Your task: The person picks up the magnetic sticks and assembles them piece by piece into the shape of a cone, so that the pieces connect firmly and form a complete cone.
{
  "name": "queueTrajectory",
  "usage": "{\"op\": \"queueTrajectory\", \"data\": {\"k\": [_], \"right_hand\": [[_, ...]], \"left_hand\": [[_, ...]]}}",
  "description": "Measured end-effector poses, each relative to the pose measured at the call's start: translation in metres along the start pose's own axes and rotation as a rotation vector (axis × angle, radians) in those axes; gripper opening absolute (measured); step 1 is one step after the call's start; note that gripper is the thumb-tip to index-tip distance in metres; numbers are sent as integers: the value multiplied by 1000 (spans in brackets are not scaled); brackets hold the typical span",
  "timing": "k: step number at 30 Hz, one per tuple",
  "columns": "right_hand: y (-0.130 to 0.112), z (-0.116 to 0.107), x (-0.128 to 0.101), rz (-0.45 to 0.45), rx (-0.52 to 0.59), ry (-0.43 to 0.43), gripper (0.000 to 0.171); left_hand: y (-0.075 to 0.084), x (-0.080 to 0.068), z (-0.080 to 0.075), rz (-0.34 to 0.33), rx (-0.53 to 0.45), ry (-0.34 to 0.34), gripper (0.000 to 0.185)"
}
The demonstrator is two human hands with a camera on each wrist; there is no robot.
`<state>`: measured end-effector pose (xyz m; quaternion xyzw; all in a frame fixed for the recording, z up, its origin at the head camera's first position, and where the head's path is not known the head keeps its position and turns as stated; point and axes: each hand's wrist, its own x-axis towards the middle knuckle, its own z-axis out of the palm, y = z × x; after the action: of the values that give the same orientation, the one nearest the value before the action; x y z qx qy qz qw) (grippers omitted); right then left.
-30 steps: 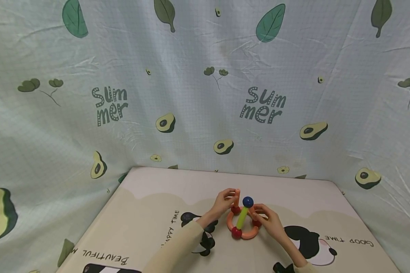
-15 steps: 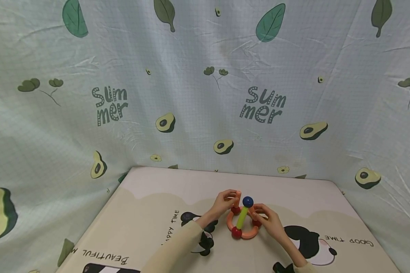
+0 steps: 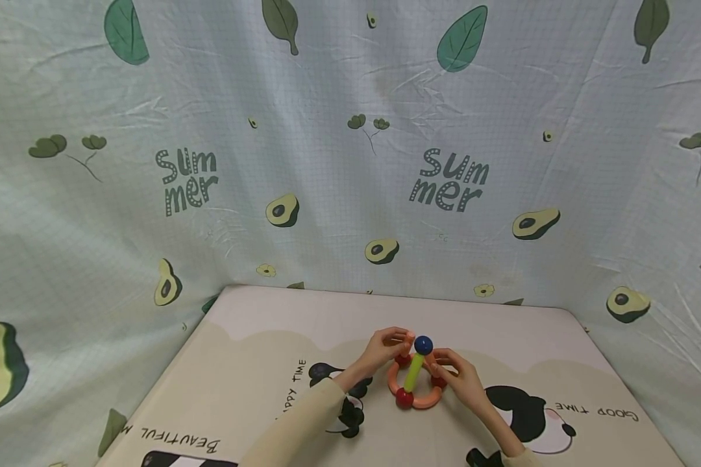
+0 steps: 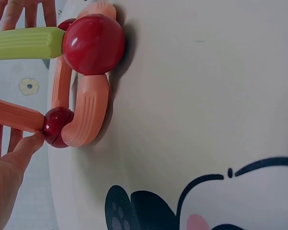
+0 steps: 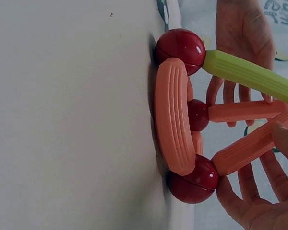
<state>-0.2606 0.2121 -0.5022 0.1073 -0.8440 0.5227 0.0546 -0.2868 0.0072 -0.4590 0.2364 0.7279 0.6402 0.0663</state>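
Head view: on the mat (image 3: 257, 363), an orange ring (image 3: 413, 393) with red balls carries a green rod (image 3: 414, 370) up to a blue ball (image 3: 423, 344). The left hand (image 3: 383, 344) pinches an orange rod (image 3: 407, 338) left of the blue ball; the right hand (image 3: 457, 376) holds another on the right.

Left wrist view: the left thumb touches a red ball (image 4: 56, 127) on the ring (image 4: 86, 112).

Right wrist view: curled fingers (image 5: 285, 136) of the right hand grip an orange rod (image 5: 252, 146) above the ring (image 5: 172, 115).

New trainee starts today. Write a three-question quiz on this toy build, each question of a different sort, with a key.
1. True or false: the blue ball sits at the top of the green stick.
2. How many red balls join the orange ring lying on the mat? A) one B) three C) five
3. Fill in: the left hand holds an upright ____ stick.

Key: 1 true. 2 B. 3 orange.
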Motion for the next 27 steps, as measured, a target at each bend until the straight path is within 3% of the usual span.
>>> {"op": "queueTrajectory", "data": {"k": [14,27], "right_hand": [[1,-2,0,-1,3,-15,27],[1,-4,3,-22,5,-26,24]], "left_hand": [[-1,-1,-1,14,29,-69,28],[-1,-2,-2,12,38,-84,27]]}}
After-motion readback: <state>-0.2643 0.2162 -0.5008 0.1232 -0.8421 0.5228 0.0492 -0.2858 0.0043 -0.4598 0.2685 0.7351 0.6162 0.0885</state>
